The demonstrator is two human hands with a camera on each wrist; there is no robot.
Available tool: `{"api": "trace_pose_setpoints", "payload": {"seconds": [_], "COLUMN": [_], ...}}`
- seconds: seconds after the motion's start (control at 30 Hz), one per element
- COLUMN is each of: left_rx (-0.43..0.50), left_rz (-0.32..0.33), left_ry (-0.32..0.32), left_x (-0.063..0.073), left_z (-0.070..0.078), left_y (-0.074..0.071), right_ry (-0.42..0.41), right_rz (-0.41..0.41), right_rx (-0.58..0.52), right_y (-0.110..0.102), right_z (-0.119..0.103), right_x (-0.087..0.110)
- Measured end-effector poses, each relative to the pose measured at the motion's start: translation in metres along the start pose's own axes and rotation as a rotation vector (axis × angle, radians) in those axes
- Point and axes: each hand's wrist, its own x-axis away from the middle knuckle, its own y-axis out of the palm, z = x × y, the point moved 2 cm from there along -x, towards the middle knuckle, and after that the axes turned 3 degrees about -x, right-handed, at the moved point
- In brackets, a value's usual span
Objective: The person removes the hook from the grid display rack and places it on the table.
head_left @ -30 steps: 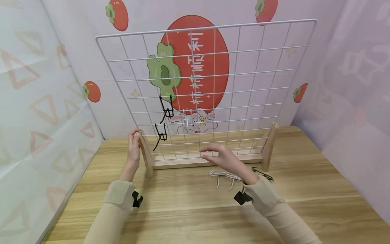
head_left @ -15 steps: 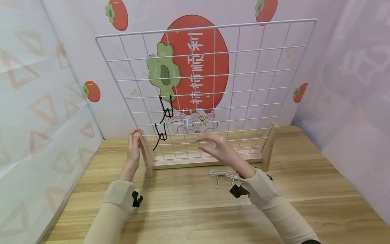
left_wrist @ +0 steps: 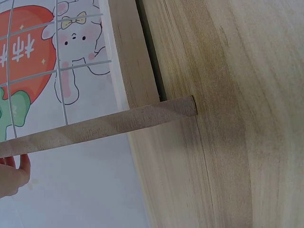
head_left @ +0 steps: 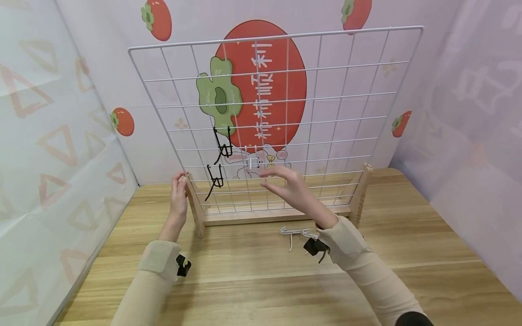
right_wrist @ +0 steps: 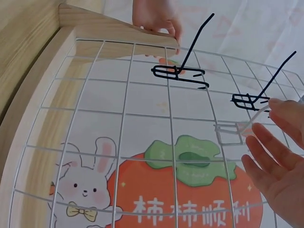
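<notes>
A white wire grid panel (head_left: 326, 96) stands upright in a wooden stand (head_left: 196, 210). At the stand's left side my left hand (head_left: 178, 194) grips the top of the side post; the right wrist view also shows that hand (right_wrist: 154, 19) on the wood. Two black hooks hang on the grid's left part, an upper hook (head_left: 225, 150) and a lower hook (head_left: 217, 182). Right of them hangs a white hook (head_left: 251, 162). My right hand (head_left: 297, 189) is close by, thumb and fingers spread apart, around the white hook's prong (right_wrist: 256, 118) in the right wrist view.
White hooks (head_left: 291, 232) lie on the wooden table (head_left: 244, 290) before the stand, partly hidden by my right wrist. A patterned backdrop (head_left: 350, 136) rises behind the grid, and another sheet (head_left: 65, 149) borders the left.
My right hand has moved up and slightly left toward the hanging white hook, its thumb and fingers still apart. The right sleeve now covers the black hook lying on the table. My left hand stays put.
</notes>
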Motion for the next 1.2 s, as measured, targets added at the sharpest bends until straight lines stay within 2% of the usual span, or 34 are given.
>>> {"api": "trace_pose_setpoints", "payload": {"seconds": [0.23,0.57,1.2], "left_rx": [-0.006,-0.004,0.006], "left_rz": [-0.003,-0.001,0.015], "left_ry": [-0.003,-0.001,0.004], "left_x": [0.000,0.001,0.000], "left_z": [0.001,0.001,0.001], "left_y": [0.001,0.001,0.001], "right_ry": [0.003,-0.034,0.027], "right_rz": [0.024,0.075,0.046], "right_rx": [0.012,0.004,-0.035], "right_y": [0.002,0.005,0.014], "right_z": [-0.003,0.001,0.006], "right_x": [-0.008,-0.017,-0.026]}}
